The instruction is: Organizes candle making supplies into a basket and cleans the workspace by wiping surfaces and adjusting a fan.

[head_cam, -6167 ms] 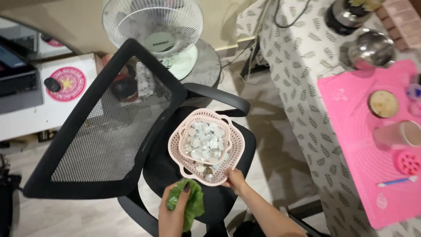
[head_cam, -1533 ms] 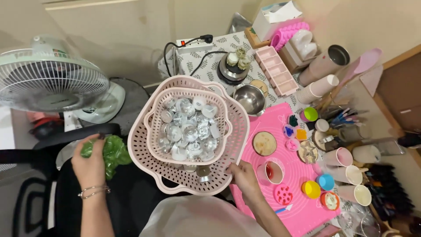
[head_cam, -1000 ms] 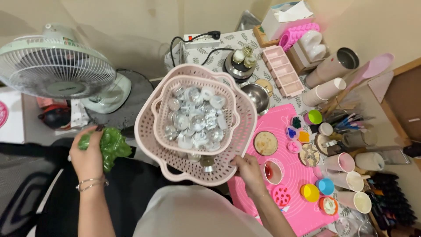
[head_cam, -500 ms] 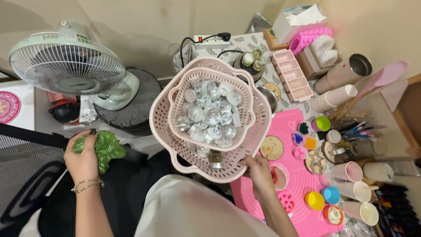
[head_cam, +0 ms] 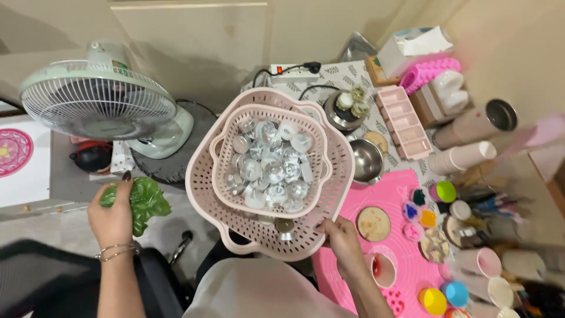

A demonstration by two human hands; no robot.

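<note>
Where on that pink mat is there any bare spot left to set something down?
The pink mat is bare along its near-left part, between the round brown disc and the right hand. Its right side is crowded with small coloured cups and pots. The patterned tabletop behind is packed too.

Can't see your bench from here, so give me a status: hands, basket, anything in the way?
Right hand grips pink basket rim; small metal cups inside. Left hand holds green cloth. Steel bowl and pink mat close beside basket.
</note>
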